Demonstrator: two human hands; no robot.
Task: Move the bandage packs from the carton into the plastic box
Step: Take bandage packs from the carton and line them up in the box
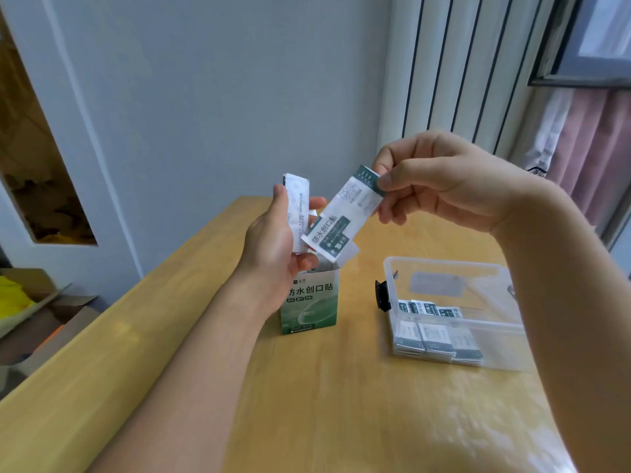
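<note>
Your left hand [278, 249] holds a white bandage pack [297, 213] upright, thumb on its left edge and fingers curled round its right. Below it at 6 o'clock stands the open green carton [312, 303], printed 防水创口贴. Your right hand [440, 186] pinches the top end of a second pack [338, 221], bearing the same words, which hangs toward 7 o'clock. At 3 o'clock from the carton, the clear plastic box [454, 278] holds stacked packs [433, 334].

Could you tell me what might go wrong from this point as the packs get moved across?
The right hand pinches its bandage pack only by the top corner, so it might slip before reaching the plastic box. The left hand holds another pack just above the open carton; a low wrist could tip the light carton over.
</note>
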